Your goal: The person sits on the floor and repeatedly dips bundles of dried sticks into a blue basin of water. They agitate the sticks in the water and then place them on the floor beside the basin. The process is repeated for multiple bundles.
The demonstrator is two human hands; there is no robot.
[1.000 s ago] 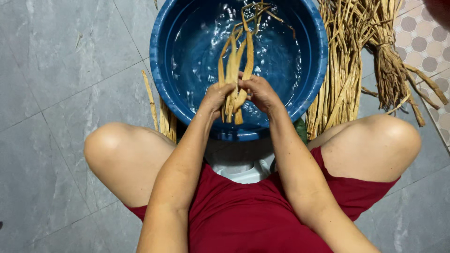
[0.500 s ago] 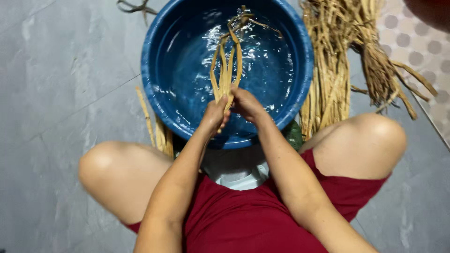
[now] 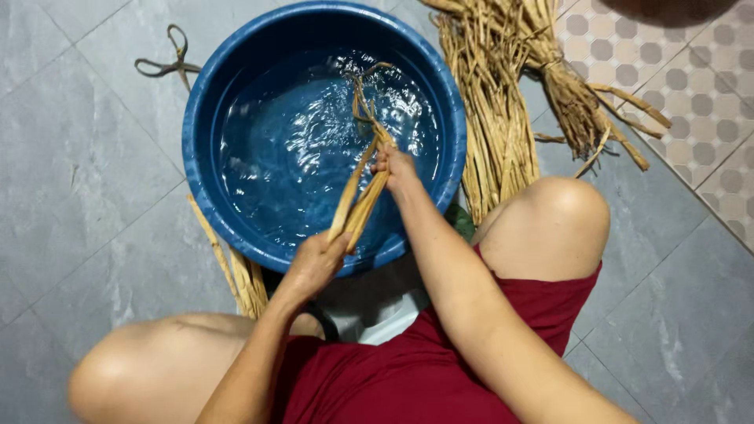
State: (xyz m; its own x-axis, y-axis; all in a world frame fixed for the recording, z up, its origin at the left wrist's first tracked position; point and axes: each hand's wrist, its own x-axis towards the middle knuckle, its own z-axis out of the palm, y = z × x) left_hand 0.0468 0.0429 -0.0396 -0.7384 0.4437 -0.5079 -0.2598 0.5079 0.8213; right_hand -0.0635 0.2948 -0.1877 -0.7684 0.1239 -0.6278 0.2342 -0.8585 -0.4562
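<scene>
A round blue basin (image 3: 206,94) holds rippling water on the grey tiled floor. A small bunch of tan wet reed strips (image 3: 360,188) stretches over the water, its far ends curling at the basin's middle. My left hand (image 3: 314,263) grips the near end of the strips at the basin's front rim. My right hand (image 3: 397,166) pinches the same strips farther along, above the water. I sit with both knees spread, wearing red shorts.
A large bundle of dry reeds (image 3: 503,102) lies right of the basin, with a tied bunch (image 3: 581,110) beside it. More strips (image 3: 239,271) lie under the basin's left front edge. Scissors (image 3: 169,61) rest on the floor at the upper left.
My hands, together at the near rim before, have drawn apart: the right hand slid outward along the strips over the water. The view shifted, bringing the scissors into sight.
</scene>
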